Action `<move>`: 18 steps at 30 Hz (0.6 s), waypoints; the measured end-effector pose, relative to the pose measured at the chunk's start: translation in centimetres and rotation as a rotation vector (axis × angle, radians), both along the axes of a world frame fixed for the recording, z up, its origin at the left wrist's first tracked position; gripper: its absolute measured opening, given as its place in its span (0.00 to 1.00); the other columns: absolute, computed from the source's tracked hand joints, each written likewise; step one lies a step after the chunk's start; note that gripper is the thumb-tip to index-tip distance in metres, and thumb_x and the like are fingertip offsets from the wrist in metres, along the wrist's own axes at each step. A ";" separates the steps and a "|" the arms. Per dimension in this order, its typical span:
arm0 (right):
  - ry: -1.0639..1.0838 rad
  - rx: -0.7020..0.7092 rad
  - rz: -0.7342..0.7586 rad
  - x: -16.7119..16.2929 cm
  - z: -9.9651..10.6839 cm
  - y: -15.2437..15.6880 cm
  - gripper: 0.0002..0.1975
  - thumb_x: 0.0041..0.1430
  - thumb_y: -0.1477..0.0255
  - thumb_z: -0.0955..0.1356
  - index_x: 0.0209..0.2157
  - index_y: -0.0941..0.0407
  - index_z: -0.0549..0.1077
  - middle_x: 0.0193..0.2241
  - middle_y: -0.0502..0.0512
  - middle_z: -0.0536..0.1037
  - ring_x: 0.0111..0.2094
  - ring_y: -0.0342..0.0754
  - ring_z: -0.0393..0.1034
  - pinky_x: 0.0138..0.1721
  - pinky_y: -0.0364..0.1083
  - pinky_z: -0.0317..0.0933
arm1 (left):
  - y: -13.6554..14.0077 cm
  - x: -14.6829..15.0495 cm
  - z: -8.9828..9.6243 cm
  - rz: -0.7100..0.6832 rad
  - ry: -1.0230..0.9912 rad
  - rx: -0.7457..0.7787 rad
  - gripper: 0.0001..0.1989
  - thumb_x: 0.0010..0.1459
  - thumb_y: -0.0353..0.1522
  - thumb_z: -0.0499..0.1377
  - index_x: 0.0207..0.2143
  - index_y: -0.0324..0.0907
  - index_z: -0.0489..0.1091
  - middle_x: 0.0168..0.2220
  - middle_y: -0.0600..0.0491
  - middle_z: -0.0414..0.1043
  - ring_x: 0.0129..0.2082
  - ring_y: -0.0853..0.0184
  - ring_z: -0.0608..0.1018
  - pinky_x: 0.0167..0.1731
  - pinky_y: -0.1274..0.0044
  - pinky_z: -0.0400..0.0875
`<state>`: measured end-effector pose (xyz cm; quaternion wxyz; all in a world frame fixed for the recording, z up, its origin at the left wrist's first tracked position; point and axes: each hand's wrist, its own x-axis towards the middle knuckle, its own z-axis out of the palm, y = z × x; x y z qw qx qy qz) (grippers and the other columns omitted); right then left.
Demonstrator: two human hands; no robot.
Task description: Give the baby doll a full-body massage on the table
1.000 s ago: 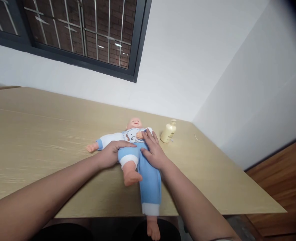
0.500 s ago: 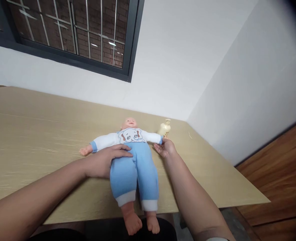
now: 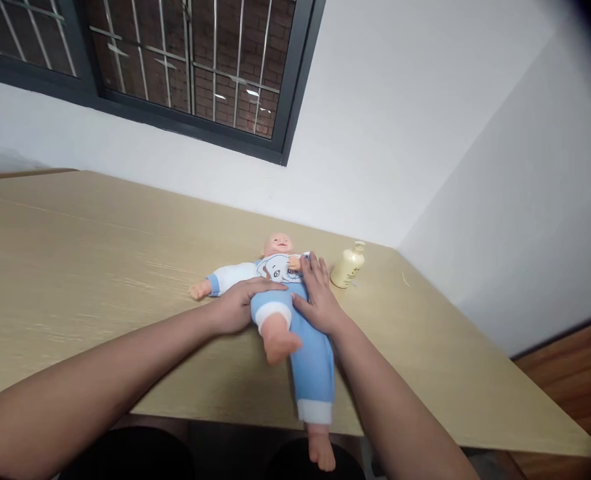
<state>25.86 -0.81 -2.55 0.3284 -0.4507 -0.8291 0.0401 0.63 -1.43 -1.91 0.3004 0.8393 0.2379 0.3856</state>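
Observation:
A baby doll (image 3: 311, 360) in blue trousers and a white top with an elephant face lies on its back, head away from me. My left hand (image 3: 243, 303) is wrapped over the side of its bent leg at the hip, thumb hidden. That leg is raised, its foot pointing towards me; the other leg hangs straight over the table's near edge. Flat on the doll's other side lies my right hand (image 3: 319, 297), fingers spread over its chest and waist. The doll's small hand shows at those fingertips, its arm folded across the chest.
A cream pump bottle (image 3: 347, 267) stands on the wooden table (image 3: 125, 267), just right of the doll. A thin pale strand (image 3: 405, 279) lies farther right. Behind the table are a white wall and a barred window (image 3: 190, 73).
The doll's leg under my left hand has bent upwards. My right hand has moved from the doll's outstretched arm onto its torso, and that arm is now folded in. The view has shifted left.

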 end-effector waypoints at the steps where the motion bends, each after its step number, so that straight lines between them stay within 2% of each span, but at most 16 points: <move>1: -0.045 -0.015 -0.009 -0.1 0.0 0.0 0.41 0.61 0.55 0.67 0.70 0.46 0.46 0.72 0.53 0.37 0.71 0.64 0.19 0.67 0.72 0.30 | 0.2 0.2 -0.1 -0.018 -0.006 0.006 0.18 0.60 0.36 0.62 0.52 0.43 0.75 0.52 0.45 0.76 0.50 0.58 0.77 0.53 0.65 0.69; 3: -0.095 -0.029 -0.019 -0.1 0.1 0.1 0.38 0.61 0.57 0.67 0.69 0.43 0.50 0.72 0.50 0.39 0.71 0.65 0.17 0.66 0.74 0.29 | 0.5 0.4 -0.3 -0.043 -0.012 0.008 0.15 0.60 0.35 0.62 0.49 0.45 0.76 0.48 0.47 0.78 0.49 0.59 0.78 0.53 0.65 0.69; 5: -0.103 -0.043 -0.016 -0.1 0.1 0.1 0.38 0.61 0.57 0.67 0.69 0.43 0.50 0.72 0.51 0.40 0.71 0.65 0.20 0.66 0.73 0.31 | 0.6 0.5 -0.4 -0.046 -0.015 0.016 0.14 0.60 0.35 0.62 0.48 0.45 0.77 0.48 0.47 0.78 0.48 0.60 0.78 0.52 0.65 0.69; 7: -0.067 -0.051 -0.017 -0.2 0.0 0.2 0.39 0.61 0.57 0.68 0.69 0.44 0.50 0.72 0.53 0.41 0.72 0.64 0.25 0.67 0.71 0.34 | 0.5 0.3 -0.3 -0.033 0.011 0.028 0.15 0.59 0.34 0.61 0.49 0.45 0.76 0.49 0.48 0.77 0.49 0.59 0.77 0.53 0.64 0.69; 9: 0.045 -0.032 -0.044 -0.2 -0.1 0.3 0.40 0.60 0.57 0.69 0.69 0.47 0.51 0.71 0.57 0.45 0.72 0.63 0.34 0.68 0.68 0.38 | 0.4 0.0 -0.2 -0.001 0.057 0.049 0.18 0.59 0.33 0.61 0.52 0.45 0.73 0.51 0.48 0.76 0.51 0.59 0.76 0.54 0.64 0.68; 11: 0.258 0.011 -0.120 0.2 -0.4 0.9 0.37 0.60 0.59 0.68 0.68 0.50 0.54 0.69 0.60 0.55 0.69 0.60 0.49 0.66 0.64 0.48 | 0.2 -0.3 0.0 0.025 0.115 0.090 0.22 0.57 0.32 0.62 0.55 0.46 0.70 0.53 0.48 0.74 0.52 0.58 0.75 0.54 0.64 0.68; 14: 0.657 0.003 -0.318 1.8 -0.9 2.3 0.28 0.61 0.59 0.67 0.61 0.52 0.63 0.58 0.61 0.71 0.56 0.56 0.69 0.57 0.58 0.64 | 0.1 -0.7 0.3 0.007 0.193 0.161 0.27 0.55 0.33 0.63 0.58 0.46 0.67 0.55 0.47 0.71 0.54 0.57 0.74 0.56 0.63 0.66; 16: 0.939 -0.100 -0.429 3.5 -1.4 3.4 0.23 0.61 0.60 0.67 0.55 0.53 0.67 0.50 0.58 0.77 0.48 0.53 0.74 0.49 0.54 0.71 | 0.0 -0.8 0.4 -0.020 0.220 0.178 0.29 0.55 0.33 0.64 0.59 0.47 0.65 0.55 0.47 0.71 0.54 0.56 0.73 0.56 0.63 0.66; 18: 1.237 -0.295 -0.460 5.1 -2.0 4.3 0.17 0.60 0.64 0.67 0.50 0.53 0.69 0.46 0.56 0.78 0.43 0.50 0.77 0.43 0.51 0.74 | -0.1 -0.9 0.6 -0.032 0.233 0.172 0.29 0.55 0.33 0.63 0.60 0.47 0.64 0.55 0.46 0.70 0.53 0.57 0.74 0.55 0.63 0.67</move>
